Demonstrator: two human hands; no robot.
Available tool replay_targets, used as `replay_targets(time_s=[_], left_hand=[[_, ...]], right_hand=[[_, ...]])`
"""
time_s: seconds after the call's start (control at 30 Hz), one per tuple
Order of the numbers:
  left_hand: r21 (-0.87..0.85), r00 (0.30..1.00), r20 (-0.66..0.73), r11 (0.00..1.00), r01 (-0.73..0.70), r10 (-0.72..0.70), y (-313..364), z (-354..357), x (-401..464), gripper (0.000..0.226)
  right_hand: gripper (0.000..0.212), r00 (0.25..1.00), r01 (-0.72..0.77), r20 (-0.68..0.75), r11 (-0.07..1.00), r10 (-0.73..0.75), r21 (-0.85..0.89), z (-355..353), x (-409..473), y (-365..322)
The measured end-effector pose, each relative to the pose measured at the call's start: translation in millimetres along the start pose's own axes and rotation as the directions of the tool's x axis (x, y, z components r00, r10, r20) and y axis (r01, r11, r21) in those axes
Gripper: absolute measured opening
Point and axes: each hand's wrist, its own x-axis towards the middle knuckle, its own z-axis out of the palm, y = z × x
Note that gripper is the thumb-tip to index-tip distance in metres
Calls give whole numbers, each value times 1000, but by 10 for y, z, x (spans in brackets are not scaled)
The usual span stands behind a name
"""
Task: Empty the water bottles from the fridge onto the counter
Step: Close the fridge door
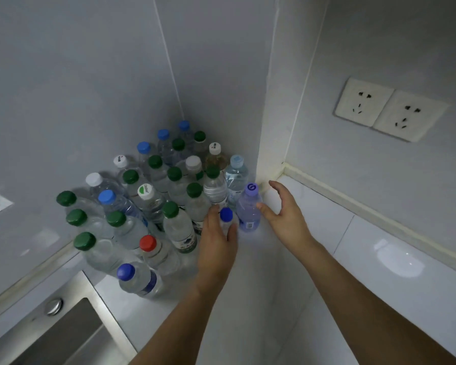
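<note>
Several water bottles with green, blue, white and red caps stand packed in the counter's corner (153, 196). My left hand (217, 246) grips a small bottle with a dark blue cap (226, 216) at the cluster's right edge, standing on the white counter (313, 259). Just to its right stands a purple-capped bottle (249, 206). My right hand (284, 214) is beside that bottle with fingers spread and straight, the thumb tip at its side. The fridge is out of view.
Grey walls meet behind the bottles, and a white pillar edge (267, 127) rises beside them. Two wall sockets (390, 109) sit at the right. A steel sink (71, 330) lies at the lower left.
</note>
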Motion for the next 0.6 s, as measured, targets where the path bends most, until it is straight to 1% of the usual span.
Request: replay_targets(time_s=[0.13, 0.23, 0.33, 0.4, 0.47, 0.53, 0.6], left_hand=[[36, 998, -16, 998, -60, 61, 219, -1, -183, 56], [85, 988, 59, 985, -147, 142, 457, 85, -371, 56], [157, 972, 128, 964, -217, 198, 659, 237, -542, 59], [183, 936, 197, 927, -328, 293, 920, 428, -756, 59], [206, 919, 222, 905, -372, 327, 1008, 520, -800, 58], [184, 868, 287, 866, -465, 405, 1221, 717, -981, 57], [138, 830, 332, 847, -513, 448, 1356, 879, -1130, 56]], right_hand=[[59, 998, 18, -55, 998, -21, -60, -383, -352, 16], [59, 995, 6, -100, 997, -14, -80, -750, -687, 59], [60, 989, -56, -142, 998, 52, -28, -1043, -953, 130], [59, 971, -98, -220, 995, 92, -16, -1367, -1263, 227], [58, 966, -114, -238, 993, 106, -20, -1476, -1375, 271], [57, 942, -155, -304, 988, 145, -9, -1756, -1665, 370], [56, 918, -195, -350, 981, 186, 11, -1965, -1883, 458]])
